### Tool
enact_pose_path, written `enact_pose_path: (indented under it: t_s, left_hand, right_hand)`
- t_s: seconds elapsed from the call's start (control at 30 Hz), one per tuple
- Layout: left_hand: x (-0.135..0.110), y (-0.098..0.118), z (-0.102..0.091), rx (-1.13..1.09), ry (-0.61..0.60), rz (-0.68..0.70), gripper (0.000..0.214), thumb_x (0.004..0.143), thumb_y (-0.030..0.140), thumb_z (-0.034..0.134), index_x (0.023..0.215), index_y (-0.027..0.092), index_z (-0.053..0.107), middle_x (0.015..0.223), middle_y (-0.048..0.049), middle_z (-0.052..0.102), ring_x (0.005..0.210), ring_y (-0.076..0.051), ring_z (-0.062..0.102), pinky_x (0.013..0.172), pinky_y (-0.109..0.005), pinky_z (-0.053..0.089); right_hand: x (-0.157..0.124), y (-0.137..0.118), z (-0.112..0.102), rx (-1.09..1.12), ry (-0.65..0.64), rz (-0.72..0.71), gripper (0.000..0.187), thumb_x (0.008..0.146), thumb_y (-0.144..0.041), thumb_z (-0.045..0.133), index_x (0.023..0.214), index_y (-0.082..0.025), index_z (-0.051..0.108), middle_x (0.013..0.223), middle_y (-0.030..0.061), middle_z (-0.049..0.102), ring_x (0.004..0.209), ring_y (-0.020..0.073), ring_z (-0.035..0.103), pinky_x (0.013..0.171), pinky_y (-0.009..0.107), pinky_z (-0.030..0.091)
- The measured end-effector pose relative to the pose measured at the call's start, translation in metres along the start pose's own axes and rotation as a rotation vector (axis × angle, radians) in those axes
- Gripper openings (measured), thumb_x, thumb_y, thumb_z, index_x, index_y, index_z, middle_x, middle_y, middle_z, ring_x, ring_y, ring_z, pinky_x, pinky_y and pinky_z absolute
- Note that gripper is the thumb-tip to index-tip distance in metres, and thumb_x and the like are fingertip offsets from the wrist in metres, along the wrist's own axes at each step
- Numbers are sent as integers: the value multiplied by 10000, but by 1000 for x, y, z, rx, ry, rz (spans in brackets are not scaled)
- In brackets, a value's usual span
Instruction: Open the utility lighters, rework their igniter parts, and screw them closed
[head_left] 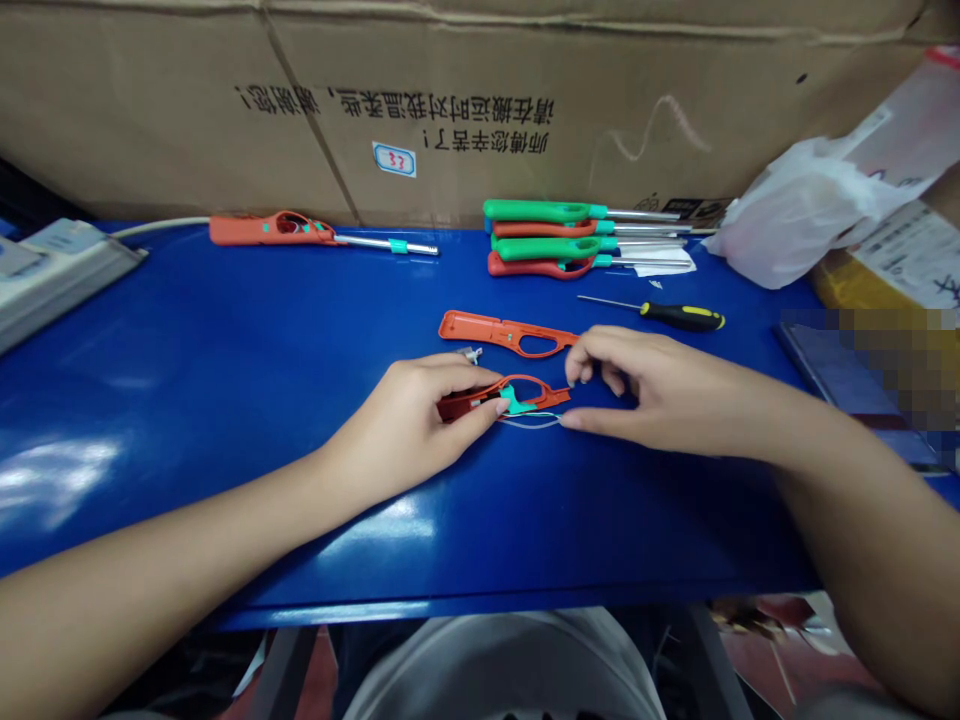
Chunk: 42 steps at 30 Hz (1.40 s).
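Observation:
My left hand (420,415) is closed around the handle end of an orange lighter half-shell (551,399), which lies on the blue table. A green trigger (517,402) sits inside the shell, by my left thumb tip. Thin wires (532,422) curve below the shell toward my right thumb. My right hand (637,385) is beside the shell's narrow end, thumb and fingers apart; whether the thumb touches the wires I cannot tell. Just beyond lies the other orange half-shell (487,328), its end near my right fingers. A small metal part (472,354) shows behind my left hand.
Several green and red long-necked lighters (536,210) are stacked at the back. A screwdriver (682,316) lies right of centre. Another orange lighter (247,230) lies at back left, near a white power strip (67,265). A cardboard box (450,60) walls the back; a plastic bag (795,205) stands right.

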<state>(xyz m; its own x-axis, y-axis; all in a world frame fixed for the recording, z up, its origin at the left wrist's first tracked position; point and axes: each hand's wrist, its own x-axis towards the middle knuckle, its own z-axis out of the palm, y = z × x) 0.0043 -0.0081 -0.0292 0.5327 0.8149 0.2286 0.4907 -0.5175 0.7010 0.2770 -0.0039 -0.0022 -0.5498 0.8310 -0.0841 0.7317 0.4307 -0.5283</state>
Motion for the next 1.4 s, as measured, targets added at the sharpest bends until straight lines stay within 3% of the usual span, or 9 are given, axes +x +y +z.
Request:
enact_pose_path:
  t_s: [0.07, 0.17, 0.37, 0.53, 0.77, 0.87, 1.07, 1.4]
  left_hand:
    - [0, -1, -1, -4, -1, -6, 226, 947, 297, 692, 1106, 186, 808, 978, -64, 770, 805, -162, 691, 708, -259, 533]
    - [0, -3, -2, -19, -17, -1, 242, 948, 290, 686, 1122, 174, 808, 932, -58, 737, 791, -152, 684, 701, -253, 532]
    - [0, -6, -3, 8, -68, 5, 272, 979, 318, 637, 1146, 182, 803, 929, -55, 671, 727, -135, 654, 660, -261, 538]
    - [-1, -7, -2, 36, -59, 12, 344, 984, 304, 617, 1276, 182, 752, 980, -64, 647, 784, -147, 657, 719, -287, 558]
    - [0, -10, -2, 34, -77, 40, 332, 992, 272, 602, 1279, 196, 750, 1002, -61, 632, 827, -149, 654, 752, -292, 549]
    - [1, -9, -2, 21, -83, 46, 329, 995, 264, 603, 1281, 194, 748, 1023, -64, 637, 856, -153, 653, 770, -291, 548]
    - [3, -12, -1, -9, -94, 51, 316, 987, 265, 617, 1261, 199, 759, 1022, -60, 643, 852, -156, 659, 740, -282, 548]
    - [4, -13, -2, -23, -99, 24, 305, 969, 251, 625, 1234, 198, 768, 1043, -64, 645, 879, -166, 676, 774, -298, 565]
  right_hand:
    - [-6, 5, -11, -64, -125, -46, 241, 849, -446, 760, 948, -250, 661, 979, 19, 661, 779, 169, 600, 670, 296, 461]
    - [-11, 7, -18, -58, -185, -91, 67, 908, -313, 659, 913, -248, 676, 991, 25, 696, 833, 174, 645, 729, 304, 490]
    - [-6, 5, -14, -111, -106, -59, 33, 886, -267, 643, 888, -239, 659, 866, 9, 708, 724, 168, 611, 630, 289, 437]
    - [0, 7, -10, -85, -56, -77, 45, 881, -264, 679, 891, -221, 673, 877, 16, 711, 740, 165, 608, 644, 285, 431]
    - [2, 6, -9, -18, -71, -101, 199, 971, -383, 609, 971, -221, 725, 940, 35, 718, 808, 174, 630, 701, 298, 451]
    - [3, 5, -9, -2, -83, -98, 208, 974, -342, 575, 938, -213, 734, 944, 42, 723, 815, 177, 639, 713, 306, 454]
    - [7, 4, -5, 109, -53, -6, 149, 892, -339, 693, 866, -201, 741, 867, 33, 718, 786, 180, 636, 697, 313, 467]
    - [7, 0, 1, 16, 12, -81, 110, 891, -198, 685, 782, -195, 698, 847, 20, 692, 765, 163, 610, 703, 308, 430]
